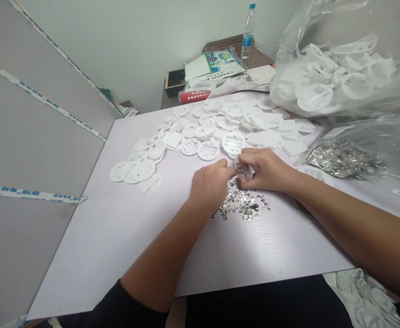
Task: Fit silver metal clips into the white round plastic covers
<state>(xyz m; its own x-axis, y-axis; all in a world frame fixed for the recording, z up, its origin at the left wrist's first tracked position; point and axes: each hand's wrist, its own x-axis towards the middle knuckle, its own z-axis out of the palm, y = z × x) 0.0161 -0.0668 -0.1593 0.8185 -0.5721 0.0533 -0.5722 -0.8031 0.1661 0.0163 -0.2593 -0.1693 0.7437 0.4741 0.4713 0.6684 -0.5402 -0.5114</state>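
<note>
We find the disc (pixel 244 172) pinched in the right hand's (pixel 266 169) grip. The left hand (pixel 210 183) sits at the disc's nine o'clock; its grip we cannot tell. Clips (pixel 243 200) lie toward six o'clock.

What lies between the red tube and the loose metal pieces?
In the head view, spread-out white plastic parts lie between the red tube and the loose metal pieces, with the left hand covering some of the stretch nearest the metal.
</note>
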